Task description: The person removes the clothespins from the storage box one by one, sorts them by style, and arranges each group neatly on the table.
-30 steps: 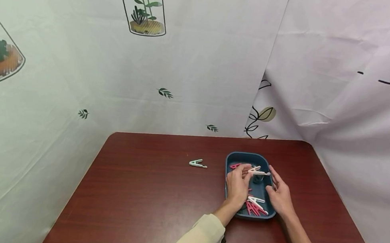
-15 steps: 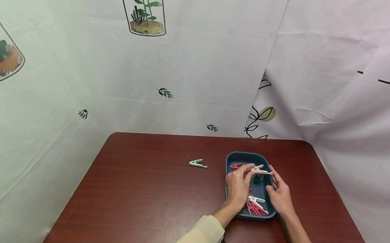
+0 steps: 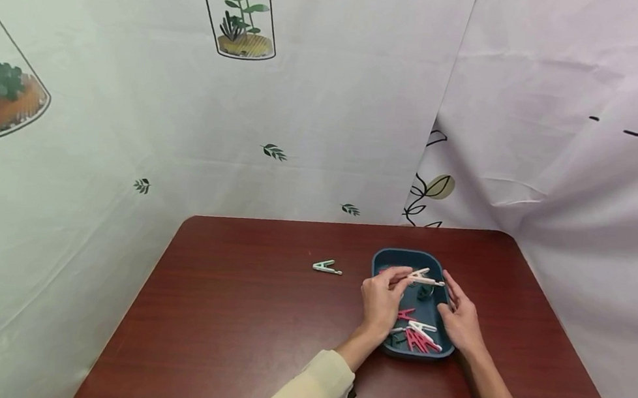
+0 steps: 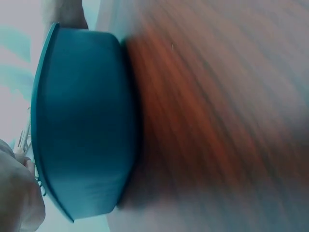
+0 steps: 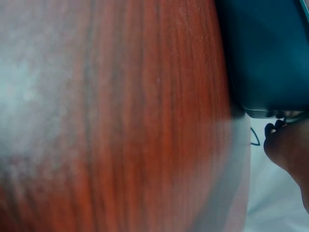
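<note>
In the head view my left hand (image 3: 381, 301) pinches a whitish clothespin (image 3: 428, 281) above a dark blue tray (image 3: 410, 253), its tip pointing right toward my right hand (image 3: 461, 320). The right hand lies along the tray's right rim with its fingers extended; how firmly it touches is hard to tell. Inside the tray are pink clothespins (image 3: 422, 342), a white clothespin (image 3: 421, 327) and a dark green item (image 3: 424, 292) of unclear kind. The left wrist view shows the tray's outer wall (image 4: 87, 121) beside the left hand (image 4: 19, 193).
A pale green clothespin (image 3: 326, 267) lies alone on the reddish-brown table (image 3: 247, 309), left of the tray. Behind the table hangs a white printed cloth (image 3: 329, 108), which also borders it on both sides.
My left hand has shifted slightly left, still pinching the whitish clothespin, and more of the tray's contents show. My right hand stays at the rim. The head view has shifted slightly.
</note>
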Available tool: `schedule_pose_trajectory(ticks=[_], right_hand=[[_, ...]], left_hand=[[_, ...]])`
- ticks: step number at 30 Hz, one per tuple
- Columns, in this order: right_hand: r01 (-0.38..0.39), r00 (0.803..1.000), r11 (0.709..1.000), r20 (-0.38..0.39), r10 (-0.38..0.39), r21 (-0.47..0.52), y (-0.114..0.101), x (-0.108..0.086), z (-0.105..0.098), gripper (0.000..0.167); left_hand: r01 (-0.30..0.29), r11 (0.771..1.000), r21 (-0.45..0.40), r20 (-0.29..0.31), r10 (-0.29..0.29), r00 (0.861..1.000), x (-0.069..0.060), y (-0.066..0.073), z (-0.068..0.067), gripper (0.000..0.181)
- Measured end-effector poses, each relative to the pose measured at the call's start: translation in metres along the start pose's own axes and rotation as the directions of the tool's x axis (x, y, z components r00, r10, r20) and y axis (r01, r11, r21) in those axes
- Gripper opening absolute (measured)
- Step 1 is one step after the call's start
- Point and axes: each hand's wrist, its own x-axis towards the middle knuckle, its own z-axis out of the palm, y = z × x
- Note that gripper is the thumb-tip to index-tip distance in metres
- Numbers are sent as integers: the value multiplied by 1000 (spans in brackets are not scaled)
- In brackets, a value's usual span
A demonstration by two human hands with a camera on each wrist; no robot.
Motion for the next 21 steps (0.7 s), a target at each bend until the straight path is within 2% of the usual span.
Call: schedule_pose_trajectory(ticks=[3,9,15,21], right_hand=[[-27,1000,1000,8,27,-7,0,0,0,73],[-57,998,998,13,57,-19,0,-1,0,71],[-41,999,999,13,41,-9,1,-1,0,71],[-12,1000,1000,8,12,-11,2,-1,1,71]], left_hand=[[-20,999,-32,-16,20,1000,5,-2,-9,16],[14,993,-119,-15,-16,1000,18,-7,-32,17],[-12,982,-186,-30,7,1000,30,-21,-58,16],[-25,967,-253,-77,5,997,35,-38,-83,18]])
